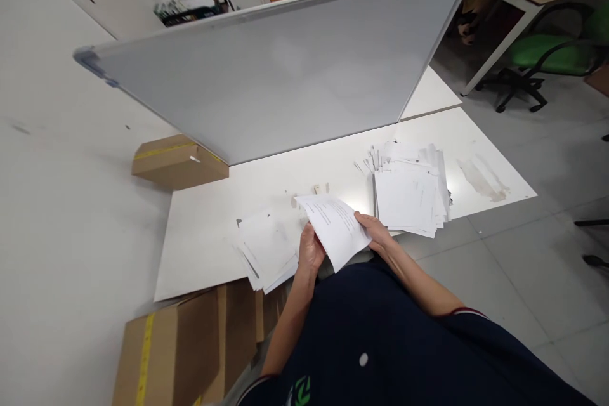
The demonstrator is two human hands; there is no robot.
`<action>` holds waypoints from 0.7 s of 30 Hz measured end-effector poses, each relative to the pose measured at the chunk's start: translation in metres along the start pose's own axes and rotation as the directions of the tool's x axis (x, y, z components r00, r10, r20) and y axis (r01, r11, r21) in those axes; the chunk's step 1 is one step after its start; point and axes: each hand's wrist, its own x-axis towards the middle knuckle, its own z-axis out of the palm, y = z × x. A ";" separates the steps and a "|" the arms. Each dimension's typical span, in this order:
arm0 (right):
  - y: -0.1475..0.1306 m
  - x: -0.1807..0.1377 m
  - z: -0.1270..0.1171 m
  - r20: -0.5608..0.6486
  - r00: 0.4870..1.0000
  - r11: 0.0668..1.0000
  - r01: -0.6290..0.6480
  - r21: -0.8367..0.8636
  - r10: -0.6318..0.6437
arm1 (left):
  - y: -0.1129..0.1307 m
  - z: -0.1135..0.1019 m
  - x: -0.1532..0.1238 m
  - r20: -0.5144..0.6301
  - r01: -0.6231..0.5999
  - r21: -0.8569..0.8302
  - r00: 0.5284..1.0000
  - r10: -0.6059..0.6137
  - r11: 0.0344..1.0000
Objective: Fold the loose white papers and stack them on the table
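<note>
A white sheet of printed paper is held up between my two hands, slightly curved, over the table's front edge; I cannot tell if it is a single sheet. My left hand grips its left side, thumb on the edge. On the right edge, my right hand pinches the paper, with its other fingers partly behind it. A loose stack of papers lies on the table left of my left hand. To the right of my right hand is a bigger, untidy pile of papers.
A whiteboard stands along the back of the white table. One cardboard box sits at the table's back left; an open cardboard box is below at left. A green chair stands on the floor at right.
</note>
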 end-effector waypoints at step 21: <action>-0.001 0.011 0.004 -0.265 0.930 0.966 0.244 -0.080 -0.257 | 0.012 -0.026 -0.012 0.149 0.110 0.185 0.979 -0.139 0.977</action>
